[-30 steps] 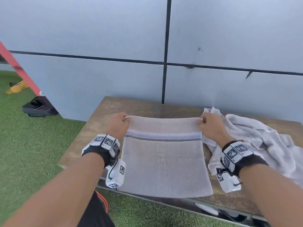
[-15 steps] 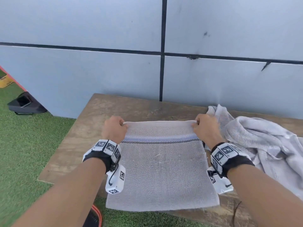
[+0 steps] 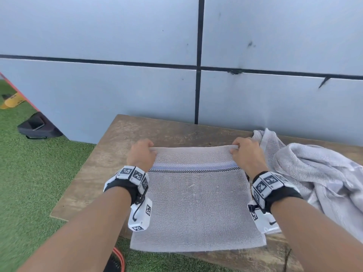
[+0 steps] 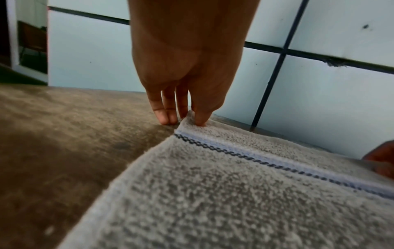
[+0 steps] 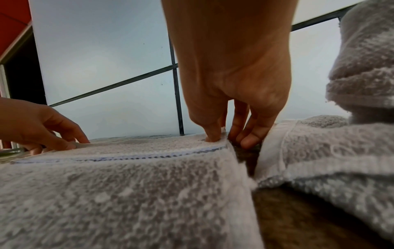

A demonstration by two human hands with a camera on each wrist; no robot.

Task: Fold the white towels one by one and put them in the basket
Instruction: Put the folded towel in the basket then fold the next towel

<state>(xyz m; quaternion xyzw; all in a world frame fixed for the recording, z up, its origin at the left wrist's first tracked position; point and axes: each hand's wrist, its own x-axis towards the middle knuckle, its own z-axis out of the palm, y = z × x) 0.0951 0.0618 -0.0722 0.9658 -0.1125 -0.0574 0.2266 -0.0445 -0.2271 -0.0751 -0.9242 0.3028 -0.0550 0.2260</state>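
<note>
- The towel (image 3: 197,201) lies flat on the wooden surface (image 3: 110,165), its near edge hanging a bit over the front lip. A blue band with a black zigzag stripe runs across near the far edge.
- It's terry cloth, so I'd guess light, floppy and kinda grippy, nothing fragile. It won't hold a shape by itself, so corners are the place to take it, and that's exactly where it's being held.
- Left hand (image 3: 141,154) has the far left corner: fingers (image 4: 200,116) curled down with the corner pinched between them, the rest resting on the wood.
- Right hand (image 3: 247,154) does the same at the far right corner, thumb pressed on top of the hem, fingers (image 5: 251,134) tucked beside the edge.
- Both forearms reach straight out, wrists low, towel pulled fairly taut between them.
- A crumpled pile of towels (image 3: 314,173) sits just beside it on the right, touching it near the right wrist.
- No basket in view.
</note>
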